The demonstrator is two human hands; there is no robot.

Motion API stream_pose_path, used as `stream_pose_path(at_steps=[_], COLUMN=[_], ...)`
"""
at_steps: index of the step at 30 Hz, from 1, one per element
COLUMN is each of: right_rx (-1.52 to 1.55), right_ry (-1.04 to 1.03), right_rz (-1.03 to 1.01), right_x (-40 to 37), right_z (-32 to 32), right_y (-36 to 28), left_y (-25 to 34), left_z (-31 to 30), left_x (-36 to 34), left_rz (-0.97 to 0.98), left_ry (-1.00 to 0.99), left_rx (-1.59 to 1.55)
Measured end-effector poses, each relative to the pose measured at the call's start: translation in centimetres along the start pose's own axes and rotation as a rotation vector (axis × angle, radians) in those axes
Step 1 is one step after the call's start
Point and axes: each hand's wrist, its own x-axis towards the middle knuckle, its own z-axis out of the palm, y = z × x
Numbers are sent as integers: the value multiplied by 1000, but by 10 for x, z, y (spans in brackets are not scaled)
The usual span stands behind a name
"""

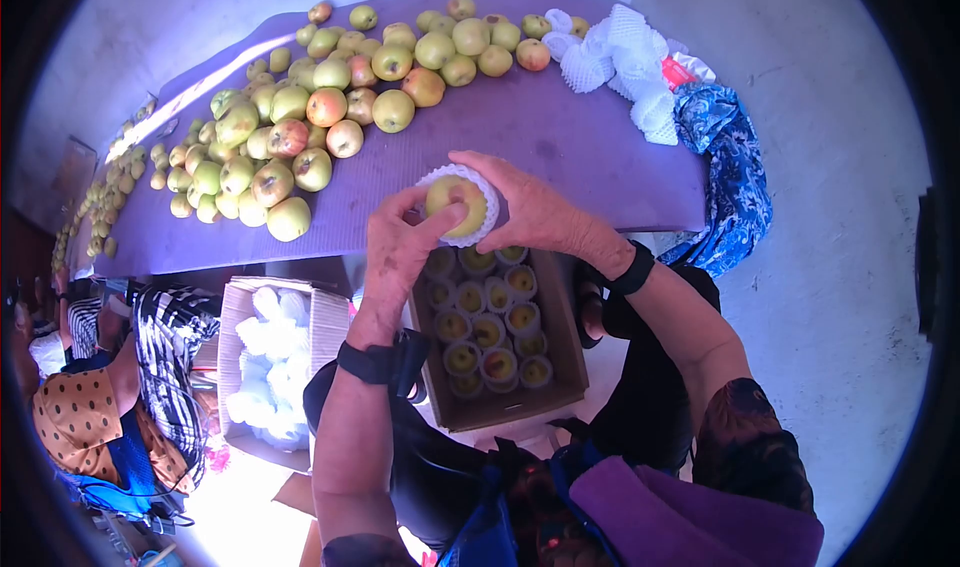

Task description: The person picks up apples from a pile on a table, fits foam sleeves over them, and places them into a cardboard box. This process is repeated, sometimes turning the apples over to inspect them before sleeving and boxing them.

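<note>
A yellow-green apple [457, 205] sits in a white foam net [488, 225] between my two hands, above the front edge of the purple table [560, 157]. My left hand [397, 242] presses its thumb on the apple's face. The fingers of my right hand [530, 207] curve round the net's right side and top. Just below my hands, an open cardboard box [566, 367] holds rows of apples in foam nets. Many loose green and reddish apples [290, 137] lie in a pile across the table's left and back.
White foam nets [630, 62] lie at the table's back right, beside a blue patterned cloth [722, 157]. A carton [232, 367] of white foam nets stands at lower left. Another person [85, 407] in dotted clothing sits at the far left.
</note>
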Motion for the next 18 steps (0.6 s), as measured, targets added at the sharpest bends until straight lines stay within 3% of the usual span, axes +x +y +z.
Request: stream_pose_path(at_steps=[8, 11, 13, 17, 18], right_rx=[76, 96, 96, 144, 156], right_ry=[35, 52, 65, 93, 84], right_rz=[31, 27, 15, -10, 13], right_x=[-2, -3, -3, -2, -2], right_z=[7, 13, 17, 20, 19], right_y=[1, 8, 11, 10, 9], left_y=[-11, -13, -21, -20, -22], left_z=[0, 2, 3, 2, 4], left_x=[1, -1, 2, 2, 1], left_rz=[3, 23, 147, 89, 156], left_ry=[-104, -79, 16, 11, 76], left_rx=[-116, -53, 144, 53, 79])
